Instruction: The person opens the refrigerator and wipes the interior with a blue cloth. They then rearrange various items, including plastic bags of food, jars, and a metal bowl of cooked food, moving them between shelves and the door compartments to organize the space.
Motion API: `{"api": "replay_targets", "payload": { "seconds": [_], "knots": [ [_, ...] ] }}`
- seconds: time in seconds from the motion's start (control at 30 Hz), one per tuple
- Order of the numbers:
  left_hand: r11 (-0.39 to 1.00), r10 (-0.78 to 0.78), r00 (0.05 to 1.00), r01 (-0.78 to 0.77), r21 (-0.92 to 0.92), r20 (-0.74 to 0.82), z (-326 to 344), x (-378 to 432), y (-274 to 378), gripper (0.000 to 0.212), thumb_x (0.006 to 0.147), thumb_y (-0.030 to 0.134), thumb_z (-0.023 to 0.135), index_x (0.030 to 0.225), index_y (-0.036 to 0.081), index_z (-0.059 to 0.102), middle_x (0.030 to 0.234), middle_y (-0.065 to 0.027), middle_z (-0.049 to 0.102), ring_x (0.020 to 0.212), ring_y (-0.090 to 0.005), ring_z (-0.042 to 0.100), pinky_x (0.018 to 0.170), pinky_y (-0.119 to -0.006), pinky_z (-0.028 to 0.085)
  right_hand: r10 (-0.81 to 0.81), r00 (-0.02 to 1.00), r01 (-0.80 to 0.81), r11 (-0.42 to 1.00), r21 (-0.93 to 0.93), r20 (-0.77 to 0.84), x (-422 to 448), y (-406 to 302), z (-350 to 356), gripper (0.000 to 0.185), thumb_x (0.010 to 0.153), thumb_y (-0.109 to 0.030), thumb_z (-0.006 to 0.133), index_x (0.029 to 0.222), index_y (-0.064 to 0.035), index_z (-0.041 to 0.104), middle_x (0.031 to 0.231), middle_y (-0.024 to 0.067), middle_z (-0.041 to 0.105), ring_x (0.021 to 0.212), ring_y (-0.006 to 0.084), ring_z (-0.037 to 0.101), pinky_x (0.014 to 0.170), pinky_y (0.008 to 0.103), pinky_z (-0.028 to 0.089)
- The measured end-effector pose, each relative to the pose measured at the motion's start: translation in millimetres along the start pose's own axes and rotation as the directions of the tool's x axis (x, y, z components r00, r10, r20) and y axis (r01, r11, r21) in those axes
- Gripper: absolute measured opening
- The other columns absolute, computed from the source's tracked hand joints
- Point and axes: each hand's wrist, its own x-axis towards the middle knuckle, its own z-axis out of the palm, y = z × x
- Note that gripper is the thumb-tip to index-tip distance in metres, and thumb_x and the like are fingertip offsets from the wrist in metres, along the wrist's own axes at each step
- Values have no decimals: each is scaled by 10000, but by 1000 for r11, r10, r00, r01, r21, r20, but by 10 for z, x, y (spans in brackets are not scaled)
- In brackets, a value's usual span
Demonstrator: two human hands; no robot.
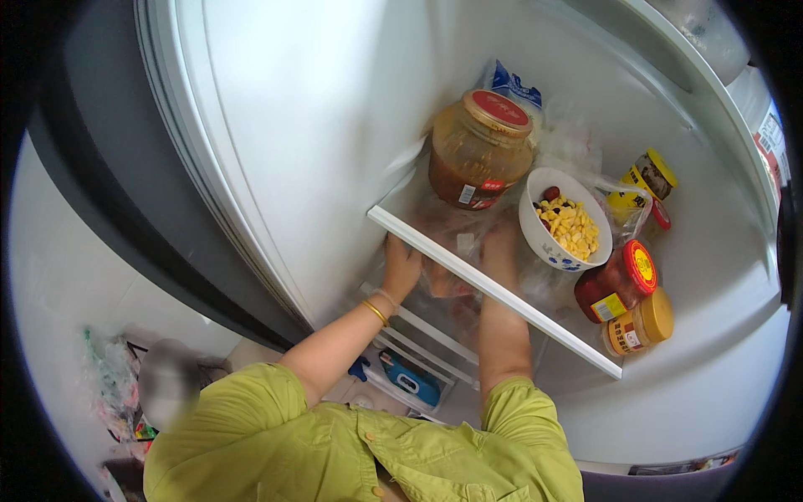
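My left hand (401,267), with a gold bangle on the wrist, reaches under the front edge of a glass refrigerator shelf (495,290). Part of its fingers is hidden by the white shelf trim. Further right, my right hand (502,246) is deeper beneath the same shelf, seen dimly through the glass. Between them is a clear plastic bag (444,279) with reddish contents that I cannot identify. My left fingers are close beside the bag; whether either hand grips it is not visible.
On the shelf stand a large red-lidded glass jar (480,150), a white bowl (552,241) of yellow kernels and red dates, a red-lidded jar (618,282), a yellow-lidded jar (640,323) and plastic bags (568,141). The refrigerator door (753,263) stands open at right. Below are white rails (433,336) and a blue container (409,379).
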Motion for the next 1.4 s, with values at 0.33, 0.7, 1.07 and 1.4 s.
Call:
{"api": "replay_targets", "payload": {
  "seconds": [0.33,0.7,1.07,1.4],
  "knots": [
    [264,-631,624,732,-628,462,-244,-344,30,562,892,490,413,1233,44,385,1138,-127,493,1037,-220,481,881,-341,375,155,988,-132,912,389,-29,-213,-162,-234,283,874,-114,450,1140,-22,467,974,80,544,838,183,502,722,271,437],
    [-128,-244,413,883,-451,877,-934,-897,318,690,861,610,305,1347,121,307,1370,-74,358,1258,-279,338,1006,-510,269,684,725,-254,151,955,84,-940,-1401,-485,146,898,-117,388,776,-77,459,677,38,423,597,163,371,780,374,464],
    [-367,-186,195,895,-252,963,-2063,-1743,803,711,834,653,301,1332,148,349,1356,-68,376,1253,-275,341,1011,-521,259,557,775,-343,-26,939,299,-2468,-2433,-641,98,892,-116,408,854,-66,483,738,83,494,691,240,498,712,431,488],
    [-476,-274,83,854,-210,958,-2292,-2665,50,707,850,626,294,1320,102,357,1356,-100,372,1245,-288,348,1028,-483,256,911,387,-355,7,935,140,-3767,-1654,-554,132,867,-113,395,798,-88,504,640,46,500,716,274,563,680,517,494]
  ]
}}
